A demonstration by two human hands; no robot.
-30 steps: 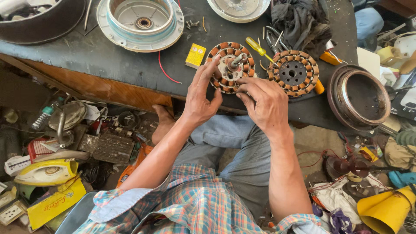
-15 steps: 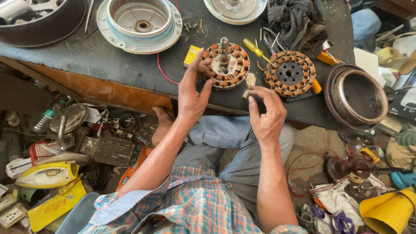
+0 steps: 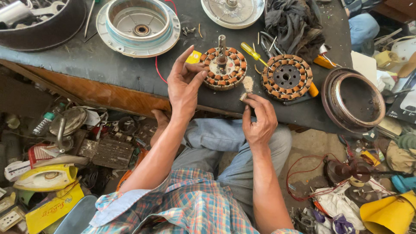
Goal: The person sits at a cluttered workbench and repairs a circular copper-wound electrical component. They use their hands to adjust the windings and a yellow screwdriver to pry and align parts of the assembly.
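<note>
I see my left hand (image 3: 185, 84) with fingers spread, touching the copper-wound stator (image 3: 224, 67) on the dark worktop (image 3: 108, 65), while my right hand (image 3: 259, 119) pinches a small pale piece (image 3: 243, 96) just beside it.

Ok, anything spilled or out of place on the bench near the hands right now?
Yes: a small heap of pale powder lies loose on the dark bench, between the wound stator at the left hand and the second stator, just above the right hand.
</note>
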